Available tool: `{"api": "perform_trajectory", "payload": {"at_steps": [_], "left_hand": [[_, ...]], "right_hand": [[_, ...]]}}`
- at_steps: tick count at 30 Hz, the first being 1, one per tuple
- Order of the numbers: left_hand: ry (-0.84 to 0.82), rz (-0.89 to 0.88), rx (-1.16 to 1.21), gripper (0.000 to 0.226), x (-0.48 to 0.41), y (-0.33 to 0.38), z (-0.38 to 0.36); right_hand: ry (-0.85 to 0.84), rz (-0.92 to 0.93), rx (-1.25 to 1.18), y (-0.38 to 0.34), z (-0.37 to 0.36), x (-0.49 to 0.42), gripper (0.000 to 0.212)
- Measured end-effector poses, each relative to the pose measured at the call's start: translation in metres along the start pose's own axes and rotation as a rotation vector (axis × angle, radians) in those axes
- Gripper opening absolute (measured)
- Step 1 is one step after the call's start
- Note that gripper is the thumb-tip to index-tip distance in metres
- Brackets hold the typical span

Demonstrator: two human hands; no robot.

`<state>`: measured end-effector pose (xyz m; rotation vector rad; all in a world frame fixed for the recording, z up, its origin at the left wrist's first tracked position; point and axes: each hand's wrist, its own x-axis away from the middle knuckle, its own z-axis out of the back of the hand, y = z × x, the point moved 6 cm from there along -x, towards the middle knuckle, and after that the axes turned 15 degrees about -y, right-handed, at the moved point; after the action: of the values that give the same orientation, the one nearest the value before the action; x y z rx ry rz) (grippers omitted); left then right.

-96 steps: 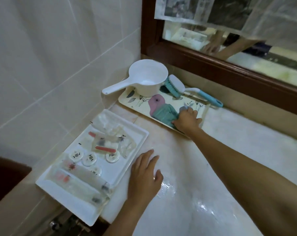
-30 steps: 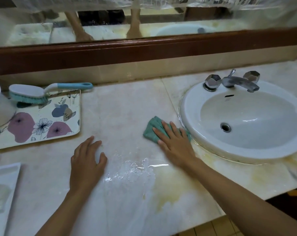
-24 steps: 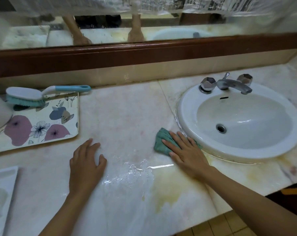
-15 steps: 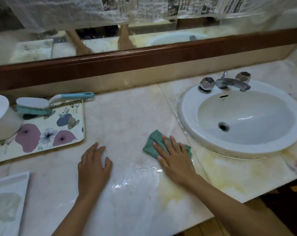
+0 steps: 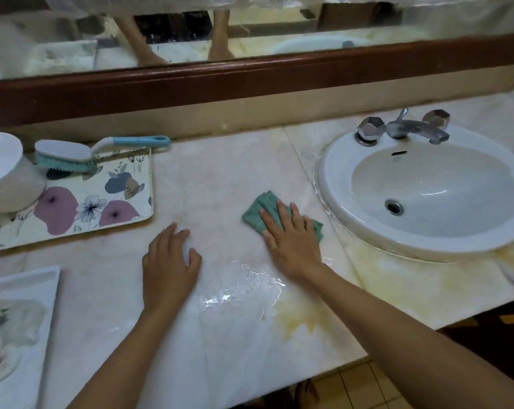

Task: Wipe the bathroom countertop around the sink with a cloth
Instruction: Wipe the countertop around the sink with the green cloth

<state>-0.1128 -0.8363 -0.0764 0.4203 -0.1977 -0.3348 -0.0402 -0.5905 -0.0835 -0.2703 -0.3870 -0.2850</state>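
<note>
Green cloth [image 5: 257, 212] lies flat on the pale marble countertop [image 5: 220, 172], close to the left rim of the sink [image 5: 332, 202]. It sits under your right hand [image 5: 292, 242]. Your fingers are straight and slightly spread, pressing down on it rather than curling round it. The cloth's folded corner pokes out past your fingertips on the side away from the sink, and a small edge shows beside your little finger on the sink side.

Your left hand [image 5: 168, 267] rests palm-down on the bare marble, farther from the sink than the cloth, with its fingers relaxed and holding nothing. A wet patch [image 5: 241, 287] glistens between your two wrists, and a yellow stain [image 5: 297, 317] spreads along the sink's front edge. Well away from the sink's left side sits a floral tray [image 5: 102, 202] carrying a scrub brush [image 5: 73, 154] and a white bowl [image 5: 5, 172]. The faucet [image 5: 412, 129] stands on the sink's back rim.
</note>
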Motion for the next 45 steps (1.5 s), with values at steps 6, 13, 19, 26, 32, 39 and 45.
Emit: {"api": "perform_trajectory", "payload": {"at_steps": [6, 13, 19, 26, 32, 39, 45], "left_hand": [[-0.005, 0.001, 0.024, 0.043, 0.002, -0.002, -0.003], [0.006, -0.009, 0.042, 0.042, -0.001, -0.002, 0.001], [-0.021, -0.007, 0.041, 0.044, -0.002, -0.005, 0.001], [-0.121, -0.043, 0.124, 0.043, -0.001, -0.011, -0.003], [-0.055, 0.033, 0.151, 0.048, 0.080, -0.035, 0.013], [-0.038, 0.137, -0.034, 0.054, 0.128, -0.069, 0.012], [-0.037, 0.162, 0.003, 0.054, 0.127, -0.071, 0.011]], "right_hand": [[-0.049, 0.442, 0.213, -0.016, -0.043, 0.102, 0.052], [-0.043, 0.090, 0.108, 0.032, -0.004, 0.030, 0.055], [-0.015, 0.163, 0.072, -0.063, -0.038, 0.050, 0.053], [-0.061, 0.452, 0.297, -0.007, -0.047, 0.107, 0.051], [-0.044, 0.045, 0.053, -0.042, -0.028, 0.030, 0.056], [-0.045, 0.439, 0.192, -0.121, -0.072, 0.108, 0.053], [-0.103, 0.531, 0.376, -0.033, -0.046, 0.099, 0.052]]}}
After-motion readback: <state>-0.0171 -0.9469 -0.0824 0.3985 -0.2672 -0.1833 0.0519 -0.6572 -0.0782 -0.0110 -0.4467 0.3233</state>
